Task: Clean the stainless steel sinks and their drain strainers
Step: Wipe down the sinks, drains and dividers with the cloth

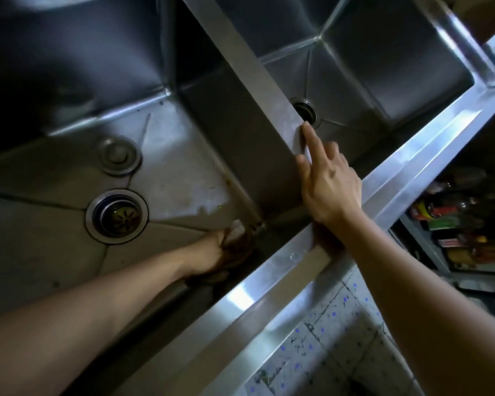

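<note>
Two stainless steel sinks lie side by side, split by a steel divider (249,67). In the left sink (177,178) my left hand (212,252) grips a pale scrubbing pad (236,228) and presses it into the near right corner, where brown grime shows. A drain (117,217) with its strainer in place sits in that basin's floor, and a loose round stopper (119,155) lies just behind it. My right hand (329,181) rests on the divider with straight fingers. The right sink (363,90) shows its own drain (305,111), partly hidden by the divider.
The sinks' bright front rim (269,304) runs diagonally across the view. Below it is a speckled tiled floor (323,332). A low shelf with several bottles and packets (463,224) stands at the right.
</note>
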Motion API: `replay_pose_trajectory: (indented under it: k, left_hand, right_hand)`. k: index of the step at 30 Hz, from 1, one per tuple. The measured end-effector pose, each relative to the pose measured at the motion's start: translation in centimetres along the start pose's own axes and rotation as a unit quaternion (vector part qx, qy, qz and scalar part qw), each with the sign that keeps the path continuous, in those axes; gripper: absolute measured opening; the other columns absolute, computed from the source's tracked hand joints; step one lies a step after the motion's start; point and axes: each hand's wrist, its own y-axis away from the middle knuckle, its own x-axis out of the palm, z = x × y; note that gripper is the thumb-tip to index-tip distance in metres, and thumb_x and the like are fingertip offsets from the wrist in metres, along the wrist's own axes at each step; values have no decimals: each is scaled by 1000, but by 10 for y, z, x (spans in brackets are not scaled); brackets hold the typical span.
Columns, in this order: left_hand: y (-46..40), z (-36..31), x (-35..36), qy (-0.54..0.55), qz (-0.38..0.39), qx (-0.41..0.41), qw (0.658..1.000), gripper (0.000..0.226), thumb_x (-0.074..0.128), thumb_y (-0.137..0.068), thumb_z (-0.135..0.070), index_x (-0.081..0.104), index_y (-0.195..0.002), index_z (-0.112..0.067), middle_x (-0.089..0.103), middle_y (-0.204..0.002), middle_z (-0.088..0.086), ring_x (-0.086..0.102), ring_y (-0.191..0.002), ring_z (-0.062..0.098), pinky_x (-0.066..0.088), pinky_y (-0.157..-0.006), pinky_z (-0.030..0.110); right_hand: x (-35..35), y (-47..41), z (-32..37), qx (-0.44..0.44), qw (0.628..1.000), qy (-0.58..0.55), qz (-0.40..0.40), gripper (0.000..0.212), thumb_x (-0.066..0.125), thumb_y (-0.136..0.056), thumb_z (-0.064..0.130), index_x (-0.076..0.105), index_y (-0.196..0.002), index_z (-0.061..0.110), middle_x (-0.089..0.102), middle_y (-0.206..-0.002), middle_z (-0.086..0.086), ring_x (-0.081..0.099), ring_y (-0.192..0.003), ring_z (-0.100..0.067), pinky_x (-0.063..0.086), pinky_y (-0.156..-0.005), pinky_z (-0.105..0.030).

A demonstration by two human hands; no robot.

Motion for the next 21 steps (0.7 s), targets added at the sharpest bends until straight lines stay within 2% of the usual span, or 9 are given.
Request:
replay_pose_trajectory:
  k: [2, 3, 5, 8, 11, 12, 14, 16, 21]
  left_hand:
    - [21, -6, -6, 66, 13, -21, 998, 3, 59, -92, -15, 60, -90, -17, 64, -67, -7, 54, -55, -2, 39, -48, 9]
    - [33, -8, -9, 91, 32, -15, 995, 5, 59, -92, -13, 59, -89, -17, 60, -59, -9, 53, -50, 0, 41, -48, 13]
    - [58, -17, -19, 124, 60, 5, 990, 8, 59, -92, -9, 60, -94, -17, 61, -60, -13, 57, -56, -2, 43, -56, 13]
    - [75, -25, -27, 162, 93, 35, 982, 8, 56, -93, -6, 56, -93, -15, 57, -49, -16, 53, -44, -6, 41, -47, 10]
    - [66, -15, -21, 106, 61, 30, 992, 23, 54, -94, -4, 51, -79, -20, 52, -40, -16, 49, -36, -5, 36, -41, 7]
    - [60, -12, -18, 75, 41, 34, 996, 24, 53, -94, -5, 52, -78, -22, 56, -45, -17, 54, -45, -4, 38, -45, 6]
    - [44, 8, -8, 15, 9, 25, 1000, 11, 50, -95, -15, 60, -93, -20, 69, -83, -13, 63, -82, 8, 46, -68, 14]
    - [29, 39, -3, -15, 11, -17, 1000, 16, 51, -92, -27, 56, -107, -28, 62, -110, -3, 57, -103, 15, 45, -81, 25]
    - [15, 88, 0, -103, 19, -114, 988, 20, 57, -86, -15, 48, -86, -33, 56, -95, -10, 53, -93, 15, 38, -72, 30]
  right_hand:
    - [-3, 2, 4, 9, 1000, 1, 13, 53, 22, -100, 51, 12, -149, 35, 44, -126, -10, 49, -109, -28, 40, -90, -43]
    - [-6, 4, 7, 18, 1000, -5, 18, 53, 25, -100, 50, 13, -150, 35, 41, -132, -11, 45, -116, -29, 37, -96, -43]
    - [-9, 17, 20, 36, 999, -6, 19, 55, 33, -99, 44, 16, -150, 31, 27, -147, -11, 28, -134, -31, 24, -110, -44]
    - [0, 47, 41, 22, 999, 21, 32, 60, 40, -98, 40, 13, -151, 31, -1, -159, -7, -6, -146, -30, -5, -117, -43]
    - [7, 62, 52, 27, 998, 29, 50, 60, 37, -99, 42, 11, -152, 32, -9, -160, -4, -13, -146, -25, -10, -116, -42]
    - [5, 61, 52, 33, 997, 34, 55, 59, 36, -99, 43, 12, -152, 32, -10, -160, -3, -14, -146, -25, -9, -117, -42]
    - [6, 59, 53, 42, 996, 44, 61, 59, 37, -99, 45, 14, -151, 31, -11, -160, -1, -15, -146, -25, -8, -117, -43]
    - [6, 57, 53, 46, 996, 53, 63, 59, 38, -99, 46, 15, -151, 32, -11, -159, 0, -15, -146, -24, -7, -117, -42]
    - [9, 57, 51, 41, 997, 55, 44, 57, 39, -98, 45, 20, -150, 32, -9, -160, 0, -13, -146, -24, -5, -117, -43]
